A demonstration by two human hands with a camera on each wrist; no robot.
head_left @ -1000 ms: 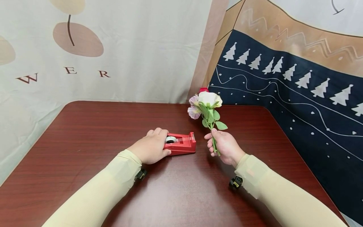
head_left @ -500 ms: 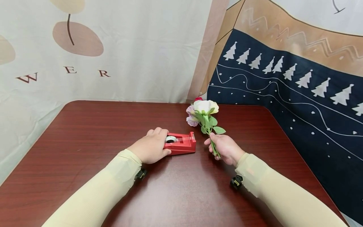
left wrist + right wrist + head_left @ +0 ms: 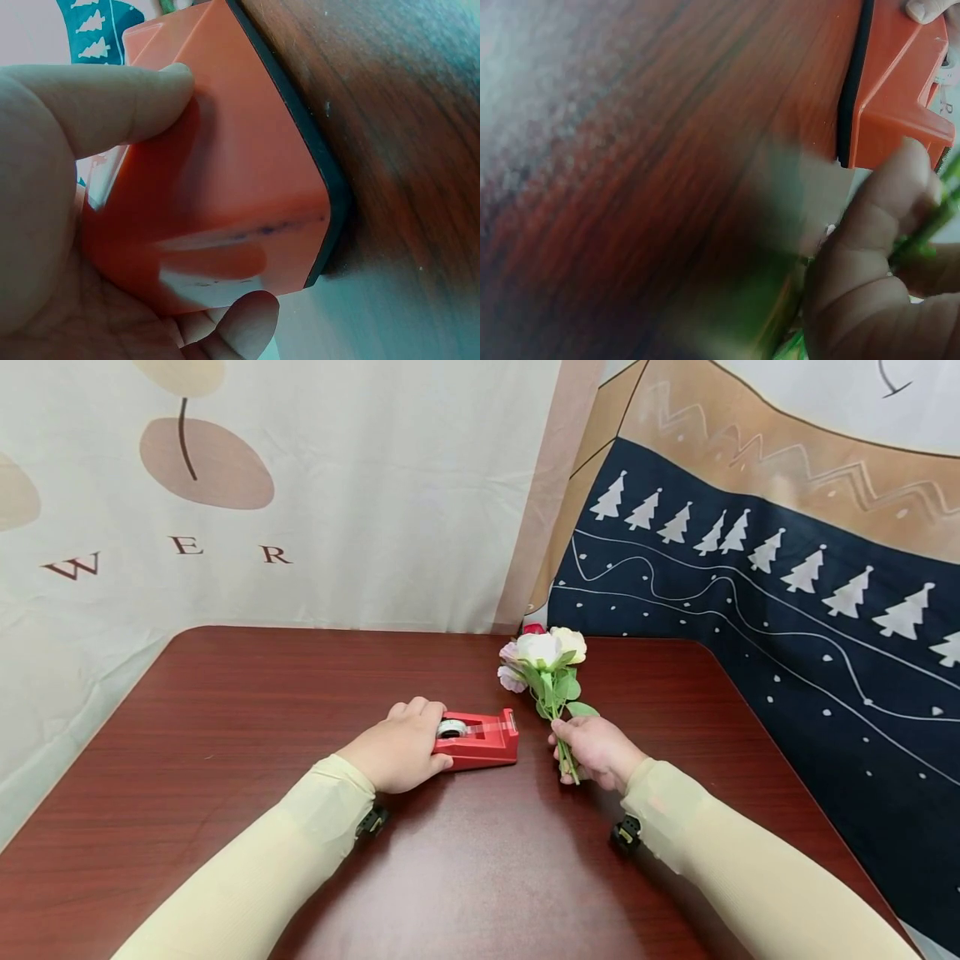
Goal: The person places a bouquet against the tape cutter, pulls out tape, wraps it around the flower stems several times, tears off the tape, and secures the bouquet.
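A red tape dispenser [image 3: 487,747] with a roll of clear tape sits on the table, its cutter end to the right. My left hand [image 3: 401,747] grips its left end; in the left wrist view the thumb [image 3: 142,101] lies along one side and fingertips curl under the far end. Just right of the dispenser, my right hand [image 3: 600,750] pinches the green stems of a small flower bouquet [image 3: 543,664] between thumb and fingers. White, cream, lilac and red blooms point away from me. Stem ends stick out below the fingers.
The dark red wooden table [image 3: 247,710] has rounded far corners. Behind it hangs a pale printed curtain [image 3: 375,502], and a navy cloth with white trees [image 3: 750,585] hangs along the right side.
The bouquet has tipped lower and come nearer the table, swinging slightly left, then back right. My right hand has shifted slightly down. The left hand and dispenser have stayed still.
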